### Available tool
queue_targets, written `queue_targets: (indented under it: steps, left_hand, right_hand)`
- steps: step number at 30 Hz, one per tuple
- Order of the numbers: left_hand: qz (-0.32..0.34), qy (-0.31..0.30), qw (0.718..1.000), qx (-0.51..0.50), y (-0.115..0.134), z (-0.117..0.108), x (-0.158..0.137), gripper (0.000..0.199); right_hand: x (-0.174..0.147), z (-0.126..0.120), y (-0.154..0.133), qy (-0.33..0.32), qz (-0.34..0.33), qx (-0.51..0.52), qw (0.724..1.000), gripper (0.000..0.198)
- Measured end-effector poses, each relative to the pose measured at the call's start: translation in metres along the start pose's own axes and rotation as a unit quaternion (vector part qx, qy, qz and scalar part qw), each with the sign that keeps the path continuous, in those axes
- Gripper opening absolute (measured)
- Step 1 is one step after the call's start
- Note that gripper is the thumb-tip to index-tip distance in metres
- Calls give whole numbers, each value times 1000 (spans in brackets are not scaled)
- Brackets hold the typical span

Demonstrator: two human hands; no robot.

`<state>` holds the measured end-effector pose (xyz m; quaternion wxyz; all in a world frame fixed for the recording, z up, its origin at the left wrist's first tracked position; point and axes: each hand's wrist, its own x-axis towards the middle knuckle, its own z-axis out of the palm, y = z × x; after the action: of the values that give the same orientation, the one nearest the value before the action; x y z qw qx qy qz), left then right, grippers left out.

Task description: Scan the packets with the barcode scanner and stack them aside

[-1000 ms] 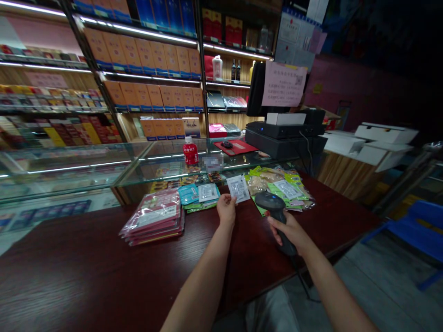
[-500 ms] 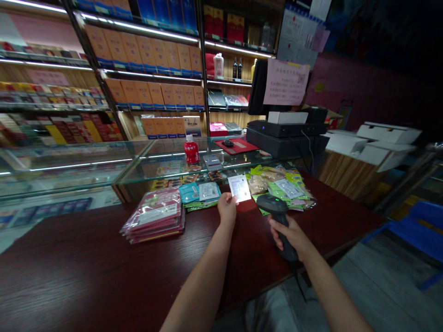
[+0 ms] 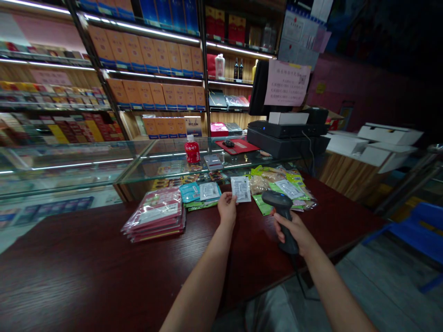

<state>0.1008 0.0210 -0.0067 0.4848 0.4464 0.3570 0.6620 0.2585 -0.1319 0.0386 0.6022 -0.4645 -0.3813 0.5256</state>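
Observation:
Pinched at its lower left corner, a small silvery-white packet [image 3: 241,189] with printed text is held up by my left hand [image 3: 227,209]. My right hand [image 3: 293,230] is closed round the handle of a black barcode scanner [image 3: 278,200], whose head points left toward the packet. A small blue light shows on the scanner's top. Left of my left hand lie blue packets [image 3: 189,192] on green ones. Farther left is a stack of clear-wrapped red packages [image 3: 155,214]. Behind the scanner, green and yellow packets [image 3: 266,177] lie in a loose pile.
A glass counter [image 3: 166,168] borders the dark wooden table [image 3: 104,276] at the back, with a red bottle [image 3: 192,150] and a phone [image 3: 213,162] on it. A monitor [image 3: 259,87] stands at back right. A blue chair [image 3: 418,228] is at the right.
The scanner has moved slightly right and up in my right hand, and its light has gone from green to blue. The packet no longer shows bright glare and its print is clearer.

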Motion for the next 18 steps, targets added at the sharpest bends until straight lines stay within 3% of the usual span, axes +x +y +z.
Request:
queue_targets:
  steps: [8, 14, 18]
  left_hand:
    - [-4, 4, 1000, -10, -2, -1, 1, 26]
    - [5, 6, 1000, -2, -3, -1, 0, 22]
    - [19, 40, 999, 3, 3, -1, -1, 21]
  right_hand:
    - [30, -17, 9, 27, -8, 210, 977, 37]
    - [36, -25, 20, 57, 4, 240, 969, 34]
    - [36, -24, 22, 68, -2, 225, 972, 32]
